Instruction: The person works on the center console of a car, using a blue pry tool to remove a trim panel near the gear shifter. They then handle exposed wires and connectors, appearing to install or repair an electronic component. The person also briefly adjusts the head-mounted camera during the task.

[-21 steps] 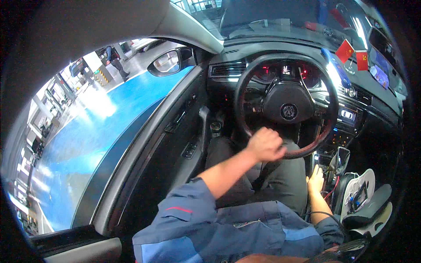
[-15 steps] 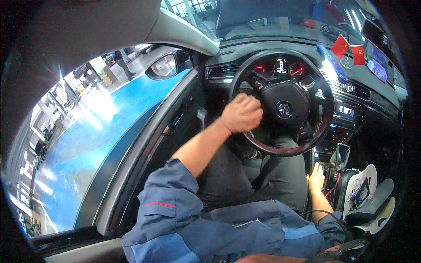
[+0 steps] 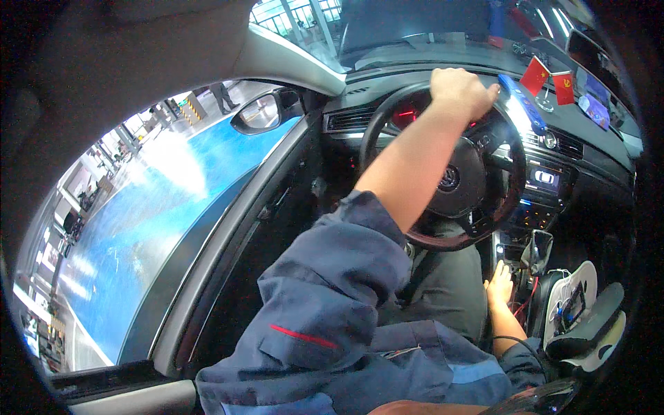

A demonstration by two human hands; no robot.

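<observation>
A black steering wheel stands in front of me, its round hub in the middle. My left hand is closed round the top of its rim, thumb toward the right, and my forearm crosses the hub and hides part of the gauges. Down at the right, beside my thigh, my right hand lies low by the centre console, its fingers stretched forward and apart from the wheel. Just right of that hand is the gear lever with its grey cover. A red cable runs close by.
The door with its open window is at my left, and the side mirror is beyond it. Two small red flags and a blue device sit on the dashboard. A lit screen is right of the wheel.
My left hand has moved from the wheel's left side up to the top of the rim. The hub looks turned. My right hand has stayed nearly where it was.
</observation>
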